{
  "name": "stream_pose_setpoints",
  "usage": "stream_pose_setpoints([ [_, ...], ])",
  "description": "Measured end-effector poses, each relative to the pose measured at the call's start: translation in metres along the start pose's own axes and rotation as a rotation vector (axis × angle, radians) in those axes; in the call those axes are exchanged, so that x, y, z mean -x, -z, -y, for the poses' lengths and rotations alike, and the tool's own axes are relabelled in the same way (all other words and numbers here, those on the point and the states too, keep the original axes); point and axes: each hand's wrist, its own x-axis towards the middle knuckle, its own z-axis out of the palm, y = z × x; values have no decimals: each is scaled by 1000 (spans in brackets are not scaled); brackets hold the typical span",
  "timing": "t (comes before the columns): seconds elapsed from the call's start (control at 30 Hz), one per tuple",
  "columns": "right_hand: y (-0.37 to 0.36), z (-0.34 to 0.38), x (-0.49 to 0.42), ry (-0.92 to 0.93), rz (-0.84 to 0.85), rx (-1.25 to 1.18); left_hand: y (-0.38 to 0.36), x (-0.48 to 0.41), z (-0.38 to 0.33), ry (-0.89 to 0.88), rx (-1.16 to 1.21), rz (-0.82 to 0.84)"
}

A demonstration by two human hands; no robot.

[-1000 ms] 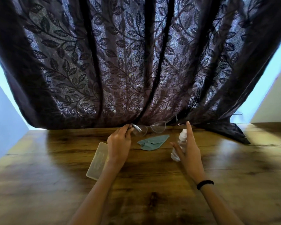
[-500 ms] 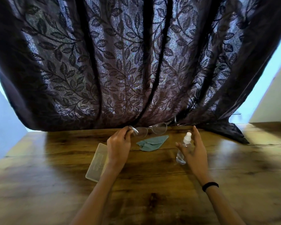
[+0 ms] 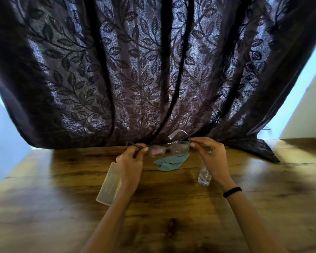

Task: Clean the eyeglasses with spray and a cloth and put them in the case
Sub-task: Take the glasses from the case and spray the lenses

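Eyeglasses (image 3: 169, 150) pinched by left hand (image 3: 130, 162), right hand (image 3: 212, 156); wooden table (image 3: 171, 207); dark leaf-patterned curtain (image 3: 144, 70).

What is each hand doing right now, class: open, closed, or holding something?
Left hand: closed, fingers pinching the left end of the eyeglasses.
Right hand: closed, fingers pinching the right end of the eyeglasses.

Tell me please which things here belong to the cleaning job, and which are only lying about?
Belong to the job: eyeglasses, cloth, spray bottle, case.

Only lying about: curtain, black wristband, wooden table.
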Motion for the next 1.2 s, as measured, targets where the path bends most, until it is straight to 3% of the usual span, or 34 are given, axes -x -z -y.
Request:
stream_pose_setpoints([
  [0.17,-7,9,4,100,-37,106,-3,-4,6,345,176,149],
  [0.27,-10,16,2,222,-80,303,-4,-5,5,413,159,244],
  [0.4,-15,24,-3,309,-81,529,0,2,-15,174,-115,199],
  [0.57,-25,29,0,422,-39,601,0,12,-44,-528,-151,186],
  [0.63,-28,31,3,460,-17,665,-1,9,-54,-661,-243,214],
  [1.0,-35,27,13,601,22,807,-3,-9,-48,-555,-383,527],
  [1.2,-34,22,17,638,-34,747,-3,-6,-49,-436,-148,418],
])
